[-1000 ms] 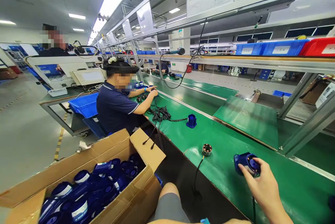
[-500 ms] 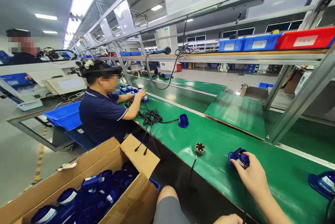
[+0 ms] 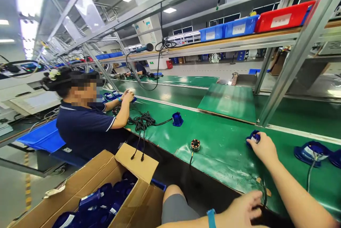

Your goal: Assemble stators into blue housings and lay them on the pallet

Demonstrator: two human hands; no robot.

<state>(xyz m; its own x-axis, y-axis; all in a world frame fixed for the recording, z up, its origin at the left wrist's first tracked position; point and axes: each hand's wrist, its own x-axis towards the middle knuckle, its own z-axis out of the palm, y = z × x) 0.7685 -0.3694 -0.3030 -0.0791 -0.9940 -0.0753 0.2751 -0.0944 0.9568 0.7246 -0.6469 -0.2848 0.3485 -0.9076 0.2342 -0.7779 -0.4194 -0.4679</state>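
My right hand (image 3: 263,147) is closed round a blue housing (image 3: 252,137) at the right of the green bench, near its far side. From that side a black cable (image 3: 264,191) hangs toward the near edge. Beside this cable is my left hand (image 3: 246,206), a blue band on its wrist, its fingers apart and nothing in them. A copper-wound ring (image 3: 195,145) with a black lead lies near the bench's front edge. Farther off, another blue housing (image 3: 177,119) sits joined to a cable. More blue housings (image 3: 311,152) stand at the right edge.
A cardboard box (image 3: 106,171) of blue housings stands at the lower left. Another person (image 3: 85,125) works at the bench on the left, near a heap of black cables (image 3: 142,119). Metal uprights and a shelf with blue and red bins (image 3: 283,17) cross above.
My right hand has moved the blue housing farther back and to the right. My left hand has come further into view, fingers apart. The whole view has shifted to the right.
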